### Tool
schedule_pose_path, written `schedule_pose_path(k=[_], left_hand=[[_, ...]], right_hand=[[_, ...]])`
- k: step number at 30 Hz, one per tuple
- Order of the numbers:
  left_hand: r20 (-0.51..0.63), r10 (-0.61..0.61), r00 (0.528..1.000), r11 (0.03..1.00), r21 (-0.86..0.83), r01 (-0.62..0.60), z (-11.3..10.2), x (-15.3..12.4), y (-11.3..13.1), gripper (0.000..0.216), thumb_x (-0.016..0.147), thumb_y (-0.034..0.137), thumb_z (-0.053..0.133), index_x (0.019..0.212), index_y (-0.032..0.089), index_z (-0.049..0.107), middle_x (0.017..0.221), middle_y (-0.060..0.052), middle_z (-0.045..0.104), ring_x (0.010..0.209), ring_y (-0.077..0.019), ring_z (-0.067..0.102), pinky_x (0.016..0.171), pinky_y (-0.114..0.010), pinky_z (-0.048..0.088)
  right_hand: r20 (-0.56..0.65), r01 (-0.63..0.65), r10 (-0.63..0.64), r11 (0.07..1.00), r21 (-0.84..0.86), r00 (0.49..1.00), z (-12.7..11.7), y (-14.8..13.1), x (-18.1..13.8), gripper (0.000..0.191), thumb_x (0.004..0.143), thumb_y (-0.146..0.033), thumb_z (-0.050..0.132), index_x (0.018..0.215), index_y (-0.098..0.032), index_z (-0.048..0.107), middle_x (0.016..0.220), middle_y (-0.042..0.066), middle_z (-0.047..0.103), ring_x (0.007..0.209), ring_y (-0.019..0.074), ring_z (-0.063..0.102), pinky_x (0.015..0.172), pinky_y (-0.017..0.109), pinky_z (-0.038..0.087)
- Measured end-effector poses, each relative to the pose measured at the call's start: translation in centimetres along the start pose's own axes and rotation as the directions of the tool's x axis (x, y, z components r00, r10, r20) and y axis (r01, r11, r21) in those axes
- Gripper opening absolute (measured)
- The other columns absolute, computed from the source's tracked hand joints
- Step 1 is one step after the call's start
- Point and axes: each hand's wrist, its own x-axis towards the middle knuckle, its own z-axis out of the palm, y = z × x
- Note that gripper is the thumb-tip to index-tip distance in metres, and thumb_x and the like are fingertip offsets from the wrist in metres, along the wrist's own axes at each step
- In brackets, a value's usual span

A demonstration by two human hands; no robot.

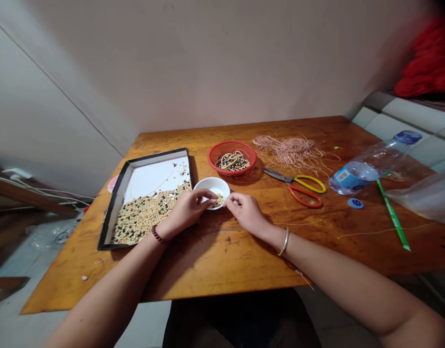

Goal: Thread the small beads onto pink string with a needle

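Note:
My left hand (193,207) is over the left side of a small white bowl (203,184), its thumb and fingertips pinched together above the beads (219,199) in it. What the pinch holds is too small to make out. At the bowl's right rim is my right hand (243,209), also closed in a pinch, its contents hidden by the fingers. A thin pale string (298,225) lies on the table beside and behind my right wrist. Left of the bowl, a black-edged box lid (146,176) holds many cream, black and coloured beads (142,217).
Behind the bowl stands a red basket (212,162) with strung beads (232,162). A tangle of pink string (291,151), scissors (289,180), a tilted plastic bottle (367,166), a blue cap (355,203) and a green strip (393,215) lie on the wooden table (208,275).

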Motion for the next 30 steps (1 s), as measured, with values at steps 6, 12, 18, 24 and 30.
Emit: schedule_pose_path(k=[6,12,18,24,30], left_hand=[[-0.01,0.028,1.0,0.997,0.074,-0.027,-0.1,-0.1,0.1,0.027,0.085,0.041,0.059,0.091,0.018,0.072,0.071,-0.002,0.068,0.055,-0.0098,0.047,0.055,-0.021,0.037],[-0.017,0.078,0.997,0.986,0.152,-0.074,0.0,-0.1,0.0,0.022,0.084,0.037,0.061,0.092,0.02,0.074,0.065,0.0,0.065,0.054,-0.0094,0.047,0.054,-0.02,0.035],[-0.057,0.085,0.995,0.976,0.206,-0.071,-0.1,-0.3,0.2,0.033,0.092,0.032,0.049,0.121,0.02,0.061,0.091,-0.004,0.072,0.07,-0.0139,0.059,0.068,-0.025,0.045],[-0.065,0.109,0.992,0.851,0.521,-0.059,-0.3,-0.6,0.2,0.028,0.092,0.037,0.049,0.104,0.021,0.069,0.102,-0.007,0.07,0.093,-0.0237,0.058,0.079,-0.034,0.046],[0.049,0.155,0.987,0.756,0.637,-0.15,-0.5,-0.9,0.8,0.034,0.088,0.044,0.055,0.11,0.022,0.067,0.104,-0.007,0.069,0.094,-0.0253,0.056,0.075,-0.033,0.046]], right_hand=[[0.006,0.004,-0.004,1.0,0.008,1.0,-0.1,-0.1,0.0,0.024,0.083,-0.029,0.052,0.071,-0.014,0.066,0.055,-0.004,0.046,0.053,0.0092,0.039,0.05,0.023,0.025],[0.047,0.017,-0.019,0.999,0.036,0.999,0.0,0.2,0.1,0.026,0.085,-0.031,0.052,0.076,-0.014,0.069,0.063,0.0,0.058,0.057,0.0108,0.044,0.054,0.023,0.029],[0.104,-0.067,0.031,0.931,0.358,0.994,0.5,0.6,0.7,0.028,0.085,-0.039,0.052,0.081,-0.015,0.067,0.067,0.001,0.058,0.06,0.0115,0.048,0.056,0.023,0.033],[0.267,-0.337,0.217,0.732,0.592,0.939,-0.6,-1.1,0.6,0.029,0.08,-0.044,0.053,0.076,-0.016,0.058,0.052,-0.009,0.022,0.042,0.0061,0.013,0.042,0.022,0.009],[0.264,-0.272,0.136,0.756,0.595,0.955,-0.7,-1.7,0.4,0.04,0.079,-0.055,0.053,0.082,-0.015,0.059,0.053,-0.009,0.022,0.045,0.0067,0.016,0.043,0.023,0.01]])
